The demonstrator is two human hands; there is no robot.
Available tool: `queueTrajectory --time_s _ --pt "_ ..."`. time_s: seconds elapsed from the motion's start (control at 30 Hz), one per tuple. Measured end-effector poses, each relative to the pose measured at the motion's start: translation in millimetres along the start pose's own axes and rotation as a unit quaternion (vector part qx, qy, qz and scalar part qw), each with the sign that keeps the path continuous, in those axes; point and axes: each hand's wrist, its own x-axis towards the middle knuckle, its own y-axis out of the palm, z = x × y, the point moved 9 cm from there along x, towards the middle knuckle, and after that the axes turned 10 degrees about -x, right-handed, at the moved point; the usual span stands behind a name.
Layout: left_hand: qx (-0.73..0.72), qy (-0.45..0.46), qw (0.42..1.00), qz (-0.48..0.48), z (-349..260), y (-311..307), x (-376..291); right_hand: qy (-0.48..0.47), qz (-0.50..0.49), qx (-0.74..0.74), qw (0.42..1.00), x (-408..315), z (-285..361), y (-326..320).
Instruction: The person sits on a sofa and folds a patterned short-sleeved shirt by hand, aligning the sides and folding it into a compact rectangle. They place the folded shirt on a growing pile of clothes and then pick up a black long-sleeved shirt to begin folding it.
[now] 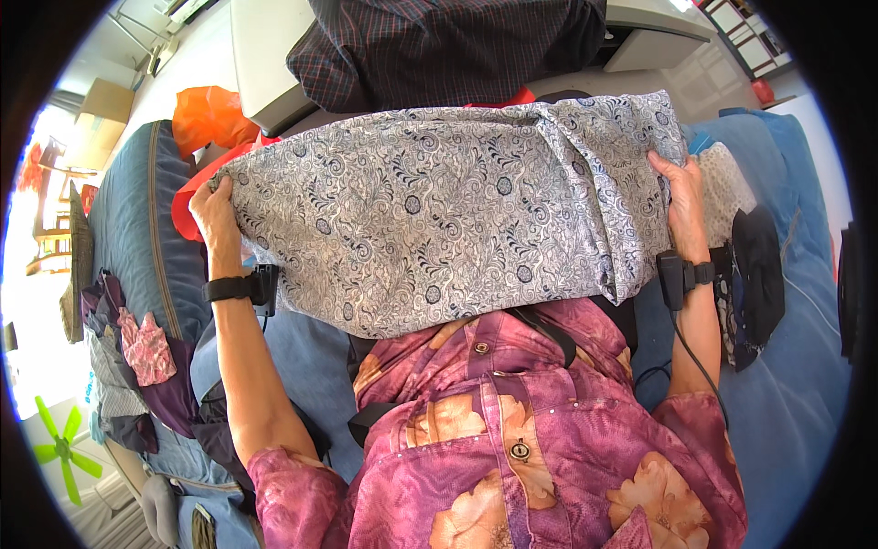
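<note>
A piece of grey-white cloth (439,213) with a dark floral and paisley print is stretched out in front of me, over my lap. It is folded in layers, with a loose pleat running down its right part. My left hand (214,206) pinches its upper left corner between thumb and fingers. At the right edge my right hand (679,189) grips the cloth, thumb on top and the fingers mostly hidden behind it. Both wrists wear black strapped devices.
A dark checked garment (446,51) lies over a grey-white table (264,62) ahead. An orange plastic bag (209,117) and red material (188,202) show at left. Clothes (144,343) hang over the blue sofa's arm (130,219). More folded fabrics (754,267) lie at right.
</note>
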Motion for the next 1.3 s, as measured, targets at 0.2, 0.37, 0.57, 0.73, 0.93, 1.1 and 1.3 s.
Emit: queueTrajectory --time_s 0.2,0.37,0.57,0.73,0.93,1.1,1.3 --pt "-0.099 -0.112 0.989 0.010 37 7 -5 0.014 0.023 0.004 1.000 -1 -1 7" --pt "-0.152 -0.127 0.980 0.033 48 8 -9 0.031 0.029 -0.013 0.999 -1 -6 7" --pt "-0.142 -0.146 0.978 0.051 55 17 -17 0.032 0.044 -0.007 0.998 -3 -6 14" --pt "-0.209 -0.266 0.931 0.135 74 42 -40 0.036 0.039 -0.022 0.998 -7 -3 14" --pt "-0.253 -0.323 0.873 0.262 86 60 -76 0.050 0.038 -0.017 0.998 -9 -9 11" --pt "-0.214 -0.346 0.874 0.266 87 53 -84 0.042 0.064 -0.021 0.997 -7 -10 14" --pt "-0.204 -0.313 0.896 0.241 61 41 -79 0.027 0.058 -0.060 0.996 -11 -2 14"
